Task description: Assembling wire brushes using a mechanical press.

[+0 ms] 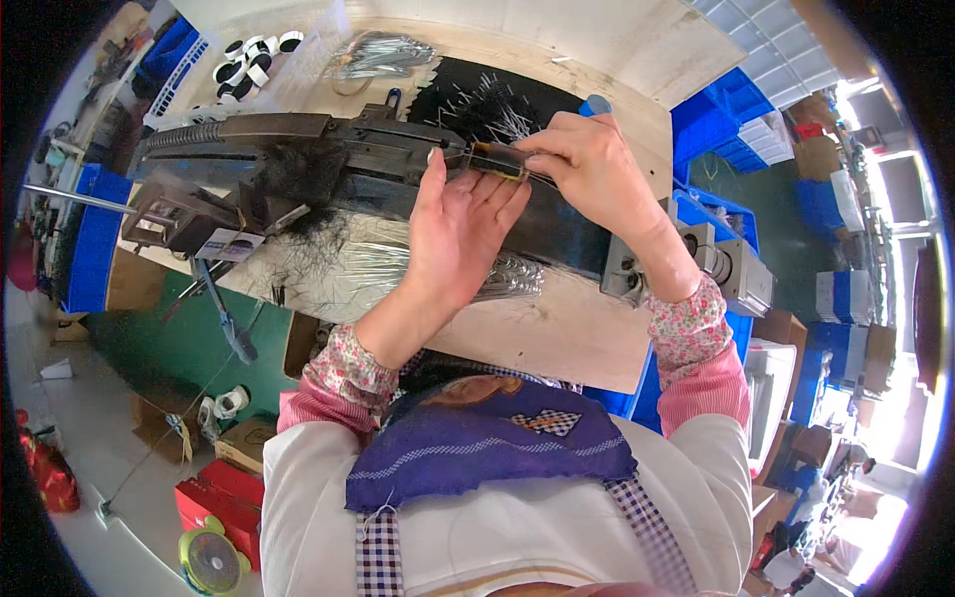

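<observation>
A long dark metal bench machine (383, 141) lies across the table, with a coiled spring at its left end. My left hand (460, 231) is palm up at its near edge, fingers stretched and thumb apart. The left fingertips reach a small dark block with a yellowish edge (497, 159) on the machine. My right hand (597, 164) is closed in a pinch at the right end of this block; what lies between its fingertips is hidden. Thin metal wires (378, 264) lie by my left wrist. Black bristles (310, 184) are heaped on the machine's left part.
Behind the machine, more short wires (507, 119) lie on a black sheet. A clear bin (298, 75) at the back left holds black-and-white rolls. A grey motor-like unit (741, 274) stands by my right forearm. Blue crates (721, 119) stand at the right, a metal bracket (179, 214) at the left.
</observation>
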Tool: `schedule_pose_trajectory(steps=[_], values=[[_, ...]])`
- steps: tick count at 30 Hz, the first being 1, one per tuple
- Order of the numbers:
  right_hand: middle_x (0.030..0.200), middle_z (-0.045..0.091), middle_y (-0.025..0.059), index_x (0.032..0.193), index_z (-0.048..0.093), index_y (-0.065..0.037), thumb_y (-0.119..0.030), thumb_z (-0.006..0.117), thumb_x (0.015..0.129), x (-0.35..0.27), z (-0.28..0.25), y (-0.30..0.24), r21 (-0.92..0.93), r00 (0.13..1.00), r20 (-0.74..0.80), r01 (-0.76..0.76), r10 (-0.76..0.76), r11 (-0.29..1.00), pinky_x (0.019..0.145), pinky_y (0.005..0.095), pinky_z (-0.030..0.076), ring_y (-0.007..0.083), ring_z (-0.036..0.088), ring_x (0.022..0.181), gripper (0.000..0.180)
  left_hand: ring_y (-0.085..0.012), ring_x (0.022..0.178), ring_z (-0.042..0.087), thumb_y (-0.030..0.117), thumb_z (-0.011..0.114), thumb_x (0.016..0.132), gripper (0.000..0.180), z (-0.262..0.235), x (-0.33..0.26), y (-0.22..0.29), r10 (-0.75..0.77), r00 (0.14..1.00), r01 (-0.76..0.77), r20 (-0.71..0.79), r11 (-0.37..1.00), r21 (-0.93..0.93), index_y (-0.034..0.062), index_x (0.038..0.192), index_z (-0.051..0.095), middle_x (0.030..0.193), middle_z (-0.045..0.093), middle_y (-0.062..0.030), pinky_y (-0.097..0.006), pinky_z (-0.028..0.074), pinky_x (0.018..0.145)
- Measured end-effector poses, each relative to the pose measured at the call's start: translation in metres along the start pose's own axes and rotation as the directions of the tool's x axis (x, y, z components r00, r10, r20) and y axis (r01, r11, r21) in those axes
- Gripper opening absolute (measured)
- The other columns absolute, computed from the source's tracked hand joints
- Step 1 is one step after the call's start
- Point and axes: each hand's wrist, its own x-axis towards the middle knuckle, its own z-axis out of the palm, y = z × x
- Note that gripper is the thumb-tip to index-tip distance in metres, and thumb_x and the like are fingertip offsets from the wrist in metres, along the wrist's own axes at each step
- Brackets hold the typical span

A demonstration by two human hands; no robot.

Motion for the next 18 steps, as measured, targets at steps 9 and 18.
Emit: schedule_pose_trajectory(steps=[9, 18], values=[[0.080, 0.061, 0.0105, 0.095, 0.060, -0.008, -0.014, 0.063, 0.079, -0.008, 0.016, -0.008, -0.119, 0.949, -0.239, 0.180, -0.204, 0.976, 0.061, 0.0394, 0.051, 0.0297, 0.063, 0.074, 0.017, -0.0378, 0.127, 0.039, 0.052, 0.034, 0.096, 0.068, 0.005, 0.000, 0.003, -0.033, 0.999, 0.030, -0.019, 0.993, -0.117, -0.0129, 0.115, 0.042, 0.131, 0.042, -0.0277, -0.045, 0.026, 0.113], [0.060, 0.060, 0.0168, 0.108, 0.056, 0.003, -0.005, 0.057, 0.077, -0.032, -0.003, -0.044, -0.381, 0.995, 0.013, -0.090, 0.103, 0.920, 0.049, 0.0415, 0.050, 0.0337, 0.064, 0.057, 0.032, -0.0312, 0.118, 0.047, 0.053, 0.038, 0.096, 0.065, -0.004, -0.004, 0.011, -0.032, 0.996, 0.027, -0.078, 0.997, -0.068, -0.0091, 0.114, 0.045, 0.117, 0.053, -0.0202, -0.045, 0.031, 0.109]])
